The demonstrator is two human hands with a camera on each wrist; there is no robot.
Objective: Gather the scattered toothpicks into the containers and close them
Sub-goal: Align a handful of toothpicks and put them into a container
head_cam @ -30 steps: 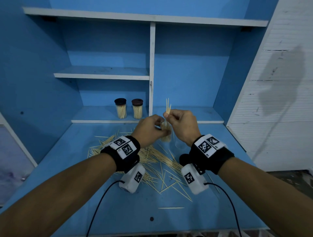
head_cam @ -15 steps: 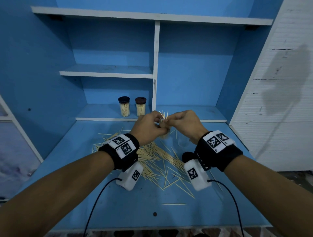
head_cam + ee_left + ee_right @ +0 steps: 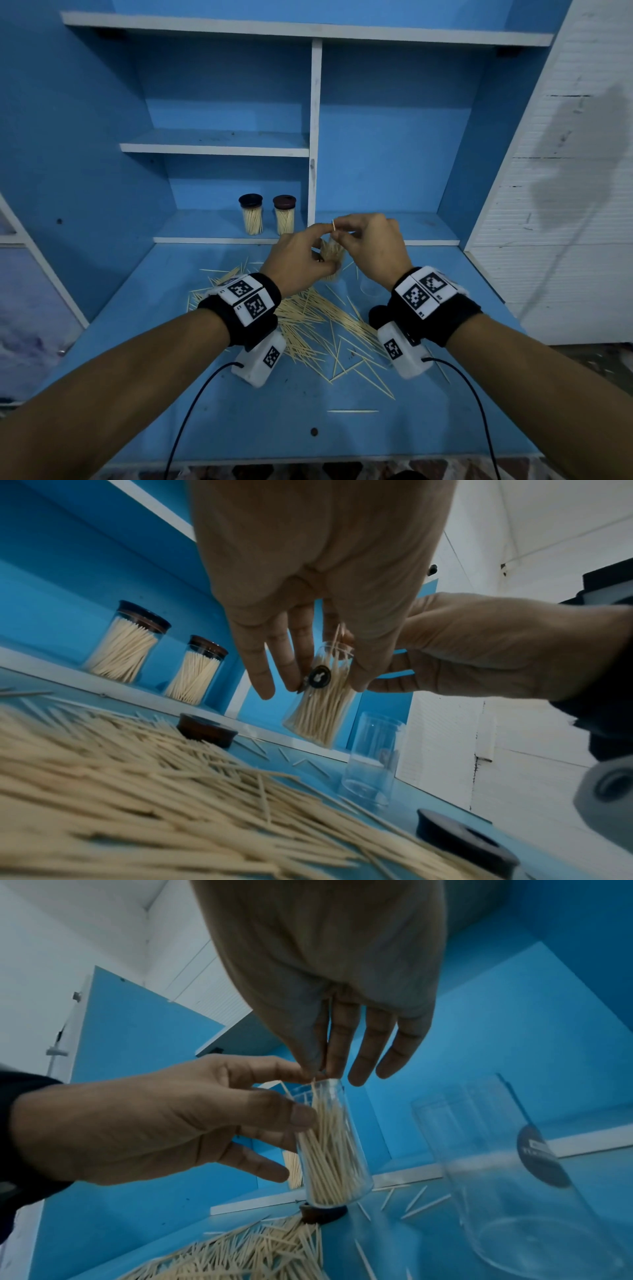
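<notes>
Two lidded toothpick jars (image 3: 251, 215) stand on the low shelf at left. The loose toothpick heap (image 3: 308, 318) spreads over the blue worktop (image 3: 137, 335), well inside its front edge. The left hand (image 3: 298, 262) grips a glass jar (image 3: 330, 1148) of toothpicks held clear above the worktop. The right hand (image 3: 371, 246) pinches toothpicks at its mouth. An empty glass jar (image 3: 371, 756) stands just right, with bare worktop beyond.

1. Held jar (image 3: 329, 1150): clear, glossy glass or plastic, can't tell which, packed with pale, matt wooden toothpicks (image 3: 329, 329).
2. Empty jar (image 3: 371, 758), right of the held jar: same smooth, see-through wall.
3. Lid (image 3: 205, 730), left of the held jar: dark and smooth.
4. Desk (image 3: 239, 411): matt blue paint, scuffed.
5. Wristbands (image 3: 246, 308): black cloth.
</notes>
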